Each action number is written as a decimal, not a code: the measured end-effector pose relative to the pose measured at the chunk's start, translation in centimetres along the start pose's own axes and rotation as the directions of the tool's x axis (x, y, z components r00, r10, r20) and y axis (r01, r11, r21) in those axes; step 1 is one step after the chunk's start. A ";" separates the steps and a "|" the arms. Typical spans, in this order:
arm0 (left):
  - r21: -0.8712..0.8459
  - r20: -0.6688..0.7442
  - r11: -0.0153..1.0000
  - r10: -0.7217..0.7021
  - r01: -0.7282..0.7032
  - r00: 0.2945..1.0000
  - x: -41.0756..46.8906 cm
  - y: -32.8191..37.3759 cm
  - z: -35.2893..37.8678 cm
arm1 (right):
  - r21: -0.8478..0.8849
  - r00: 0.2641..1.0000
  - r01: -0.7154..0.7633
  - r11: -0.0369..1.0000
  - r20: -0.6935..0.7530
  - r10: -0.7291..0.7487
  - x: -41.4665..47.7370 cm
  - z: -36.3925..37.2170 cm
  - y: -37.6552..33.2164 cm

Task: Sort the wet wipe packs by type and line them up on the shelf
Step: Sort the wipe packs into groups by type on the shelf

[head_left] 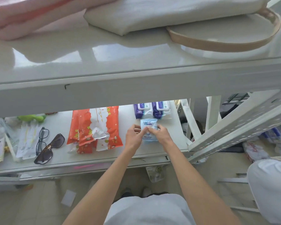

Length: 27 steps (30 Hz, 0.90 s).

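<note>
Here, both hands met over a small light-blue wipe pack (148,130) that lay on the white lower shelf (152,153), a little right of the frame's centre. The left hand (133,137) pinched the pack's left edge with fingertips curled in, and the right hand (161,135) gripped it from the right, thumb and fingers closed on the top of the wrapper. The pack lay flat, its printed face up.

Just beyond it, at 12 o'clock from the blue pack, two purple-and-white wipe packs (152,111) sat side by side, touching each other, their far ends hidden under the upper shelf (136,75). The blue pack's far edge lay just beside them; whether it touched them could not be told.

At 9 o'clock from the hands, apart from them, several orange-and-white wipe packs (94,129) lay bunched and overlapping, long sides running front to back, with a loose white wipe sticking up from one.

Further toward 9 o'clock lay dark sunglasses (49,148) and, just beside them, black-framed glasses (41,138). White paper sleeves (28,140) lay left of those, and a green soft toy (32,118) sat at the back.

On the upper shelf, at 12 o'clock, rested a folded white cushion (169,13), a pink folded one (31,15) to its left, and a round tan-rimmed tray (225,41) to the right.
</note>
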<state>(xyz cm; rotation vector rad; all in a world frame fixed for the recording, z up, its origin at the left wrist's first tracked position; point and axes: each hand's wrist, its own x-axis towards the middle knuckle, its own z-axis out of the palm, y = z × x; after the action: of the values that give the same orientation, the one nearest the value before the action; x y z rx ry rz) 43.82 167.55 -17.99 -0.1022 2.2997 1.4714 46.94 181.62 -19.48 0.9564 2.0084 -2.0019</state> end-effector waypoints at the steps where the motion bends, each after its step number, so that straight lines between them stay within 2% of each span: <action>1: -0.013 -0.001 1.000 -0.029 0.029 1.000 -0.1 -0.4 -0.4 | 0.038 0.999 -0.028 0.999 0.016 0.028 0.0 -0.1 0.2; 3: -0.049 -0.017 0.996 -0.071 0.070 0.997 -0.3 -1.0 -1.1 | 0.053 0.997 -0.077 0.996 0.007 0.077 0.3 -0.2 0.9; 6: -0.002 -0.135 0.994 -0.106 0.107 0.985 -0.5 -1.8 -1.9 | -0.132 0.985 -0.096 0.987 -0.156 0.075 0.3 -0.8 1.6; 8: 0.074 -0.185 0.991 -0.093 0.109 0.978 -0.6 -2.4 -2.0 | -0.254 0.960 -0.079 0.964 -0.280 0.005 -0.3 -1.0 1.8; 10: 0.180 -0.170 0.980 -0.052 0.083 0.984 -1.0 -2.6 -1.6 | -0.307 0.934 -0.032 0.951 -0.348 -0.081 -0.9 -0.7 1.9; 13: 0.257 -0.163 0.965 -0.011 0.053 0.987 -2.3 -1.6 -0.9 | -0.437 0.922 -0.005 0.899 -0.350 -0.165 -1.6 0.1 1.9; 19: 0.309 -0.103 0.951 0.006 0.026 0.995 -3.2 -0.5 -0.2 | -0.627 0.931 -0.055 0.777 -0.314 -0.188 -2.3 0.5 1.7; 22: 0.336 -0.060 0.938 0.111 -0.084 0.992 -4.0 0.2 -0.9 | -0.653 0.918 -0.104 0.750 -0.353 -0.180 -2.9 1.3 0.9; 25: 0.299 -0.066 0.929 0.247 -0.217 0.967 -4.8 1.0 -3.6 | -0.658 0.872 0.017 0.752 -0.358 -0.333 -3.4 3.3 -0.3; 27: 0.303 -0.172 0.914 0.333 -0.271 0.927 -5.0 1.3 -6.7 | -0.643 0.867 0.166 0.748 -0.266 -0.422 -3.3 5.7 -1.6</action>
<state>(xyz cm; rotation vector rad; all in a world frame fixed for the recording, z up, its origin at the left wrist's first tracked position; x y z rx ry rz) 46.04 161.47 -12.57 0.1917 2.7817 1.3143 46.87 175.34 -16.95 0.9700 2.9296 -1.1376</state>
